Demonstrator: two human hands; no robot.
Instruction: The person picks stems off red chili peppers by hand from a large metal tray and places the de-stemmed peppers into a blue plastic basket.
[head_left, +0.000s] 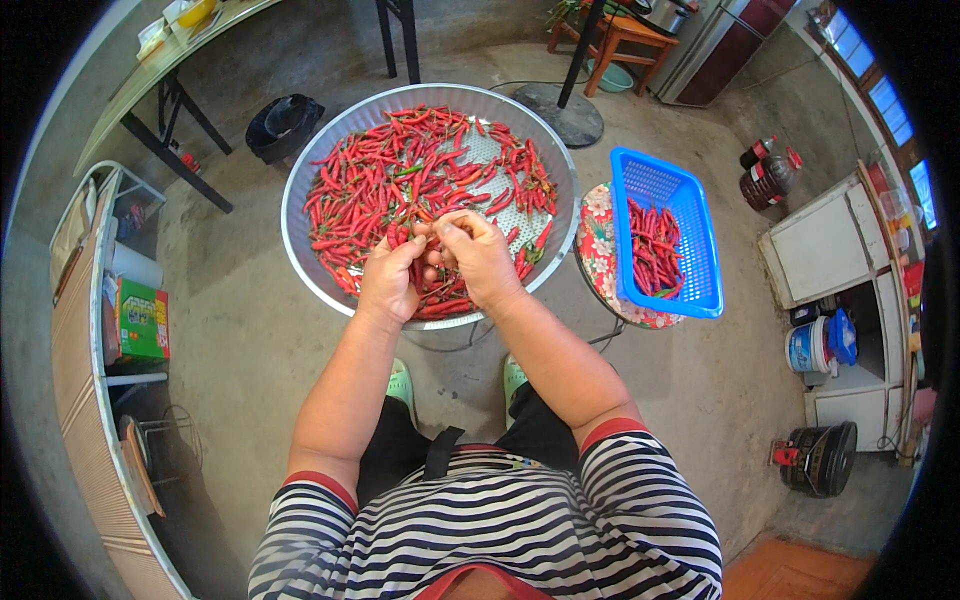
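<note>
Before me stands a wide round metal pan (295, 251) with a perforated bottom, covered in red chili peppers (352, 180). Over its near side, my left hand (394, 277) grips a few red chilies (401, 231) between thumb and fingers. My right hand (476, 255) meets it, thumb and fingertips pinched together at the chilies; what exactly lies between those fingertips is too small to tell. To the right, a blue plastic basket (701, 232) contains more red chilies (652, 247). The basket rests on a stool with a red floral cover (598, 247).
A black-lined bin (283, 126) stands behind the pan at left, near a table (142, 82). A pole's round base (562, 112) sits behind it at right. Dark liquid bottles (769, 180) and a white cabinet (821, 247) line the right; a shelf rack (82, 247) runs along the left.
</note>
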